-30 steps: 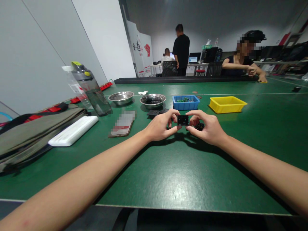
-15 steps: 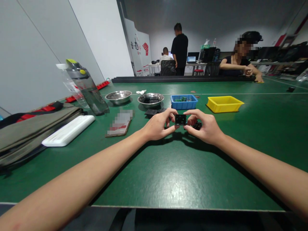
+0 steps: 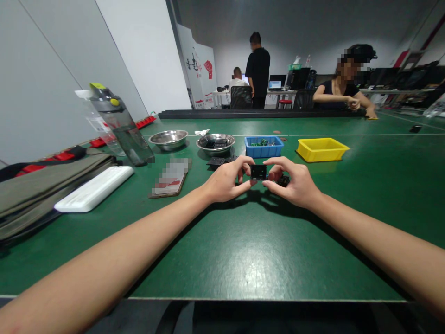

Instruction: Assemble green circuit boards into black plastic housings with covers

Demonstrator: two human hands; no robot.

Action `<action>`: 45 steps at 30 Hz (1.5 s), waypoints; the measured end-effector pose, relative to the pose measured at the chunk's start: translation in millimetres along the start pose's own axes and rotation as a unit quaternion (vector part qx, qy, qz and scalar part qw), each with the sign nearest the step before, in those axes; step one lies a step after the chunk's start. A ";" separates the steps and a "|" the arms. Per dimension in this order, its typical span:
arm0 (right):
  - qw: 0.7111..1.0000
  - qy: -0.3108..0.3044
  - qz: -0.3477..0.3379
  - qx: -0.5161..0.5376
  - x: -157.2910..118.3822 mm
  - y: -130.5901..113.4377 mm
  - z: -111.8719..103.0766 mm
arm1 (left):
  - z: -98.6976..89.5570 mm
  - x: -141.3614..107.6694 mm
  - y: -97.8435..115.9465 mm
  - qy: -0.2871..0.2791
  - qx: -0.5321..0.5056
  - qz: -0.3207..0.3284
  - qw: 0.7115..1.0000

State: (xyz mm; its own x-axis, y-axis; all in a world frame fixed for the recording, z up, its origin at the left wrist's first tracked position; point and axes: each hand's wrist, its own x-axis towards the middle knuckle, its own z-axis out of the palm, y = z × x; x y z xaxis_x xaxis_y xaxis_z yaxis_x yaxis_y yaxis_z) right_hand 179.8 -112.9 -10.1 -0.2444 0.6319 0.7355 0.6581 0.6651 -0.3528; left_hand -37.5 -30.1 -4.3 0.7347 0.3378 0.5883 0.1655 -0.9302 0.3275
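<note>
A small black rectangular plastic case (image 3: 258, 172) is held up just above the table, its broad face with small slots toward me. My left hand (image 3: 231, 181) pinches its left side between thumb and fingers. On the right side my right hand (image 3: 294, 182) grips it the same way, with the fingertips at its edge. Behind the right fingers lie dark small parts (image 3: 284, 181), partly hidden. Black plastic pieces (image 3: 217, 162) rest on the table beyond my left hand.
Behind the hands stand a steel bowl (image 3: 168, 140), a second bowl (image 3: 215, 150) with black parts, a blue bin (image 3: 264, 152) with green circuit boards and a yellow bin (image 3: 322, 154). A phone (image 3: 170, 178), white power bank (image 3: 93, 190), bottle (image 3: 127, 127) and bag (image 3: 45, 190) lie left. A co-worker (image 3: 344, 88) sits opposite.
The whole view has shifted slightly, so everything appears a little further left. Both hands keep their hold on the black case, with hardly any movement.
</note>
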 end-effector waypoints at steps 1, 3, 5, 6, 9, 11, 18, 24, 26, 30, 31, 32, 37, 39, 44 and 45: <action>1.000 0.001 0.000 0.002 0.0 -0.2 0.0 | -0.2 0.0 0.0 0.000 0.001 0.000 1.000; 1.000 0.002 0.000 0.006 0.0 -0.7 -0.1 | -0.4 -0.2 -0.5 0.001 0.001 0.003 1.000; 1.000 0.001 0.004 0.008 -0.1 -0.8 -0.5 | -0.5 -0.5 -1.7 0.004 0.004 0.007 1.000; 1.000 0.000 0.006 0.007 -0.1 -0.7 -0.6 | -0.5 -0.7 -2.4 0.009 0.008 0.011 1.000; 1.000 -0.008 0.019 -0.005 0.2 0.8 -0.5 | -0.2 -1.2 -2.7 0.025 0.016 0.022 0.999; 0.999 -0.029 0.023 -0.018 0.9 2.4 0.4 | 0.3 -1.3 -0.8 0.024 0.011 0.029 0.999; 0.998 -0.060 -0.002 -0.034 2.1 3.6 2.7 | 2.7 0.1 5.9 0.015 0.007 0.028 0.999; 0.998 -0.042 -0.027 -0.029 0.9 2.8 0.9 | 0.5 1.1 4.1 0.023 0.047 0.048 0.997; 0.998 -0.037 -0.031 -0.033 0.7 3.2 1.3 | 0.3 1.3 4.5 0.032 0.051 0.059 0.996; 0.998 -0.030 -0.023 -0.042 0.8 4.1 1.4 | 0.4 1.0 4.9 0.050 0.065 0.072 0.994; 0.998 -0.029 -0.019 -0.043 0.9 4.2 0.9 | 0.3 0.9 4.6 0.054 0.069 0.071 0.994; 0.998 -0.030 -0.016 -0.044 1.1 4.2 0.3 | 0.2 0.7 4.1 0.055 0.072 0.068 0.994; 0.999 -0.031 -0.002 -0.034 1.5 4.0 -2.5 | -1.0 0.7 1.2 0.039 0.073 0.046 0.996; 0.999 -0.032 0.007 -0.028 1.4 4.0 -2.8 | -1.6 0.8 0.7 0.036 0.072 0.046 0.996; 0.999 -0.036 0.020 -0.016 0.8 4.4 -2.5 | -1.6 0.9 0.9 0.037 0.070 0.049 0.996; 0.999 -0.036 0.020 -0.015 0.8 4.5 -2.4 | -1.4 0.9 0.9 0.037 0.070 0.049 0.996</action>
State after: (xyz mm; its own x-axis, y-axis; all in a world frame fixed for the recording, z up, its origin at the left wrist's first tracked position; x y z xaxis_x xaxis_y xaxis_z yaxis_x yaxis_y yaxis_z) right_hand 184.3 -110.4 -9.7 -0.2671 0.6848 0.6781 0.6887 0.6278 -0.3627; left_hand -37.6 -30.4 -2.5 0.7022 0.2496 0.6668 0.1896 -0.9683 0.1628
